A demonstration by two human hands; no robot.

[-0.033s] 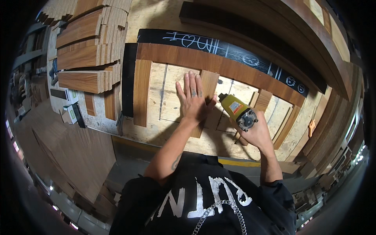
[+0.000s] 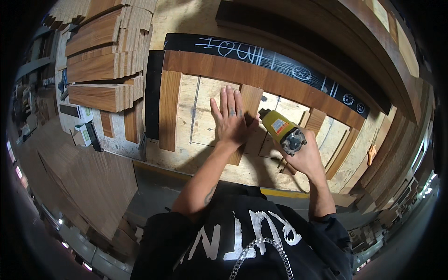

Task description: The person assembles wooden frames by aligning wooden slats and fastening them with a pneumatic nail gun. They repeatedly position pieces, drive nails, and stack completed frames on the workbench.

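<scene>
The left hand (image 2: 229, 120) lies flat, fingers spread, pressing a wood strip (image 2: 248, 114) onto the bench (image 2: 205, 100). Just beside it, the right hand (image 2: 305, 156) is wrapped tight around a yellow tool (image 2: 281, 129)

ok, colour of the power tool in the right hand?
Yellow body, grey metal end, on the power tool in the right hand; head view.

stacked wood planks (image 2: 100, 56), small boxes (image 2: 84, 133)
</scene>
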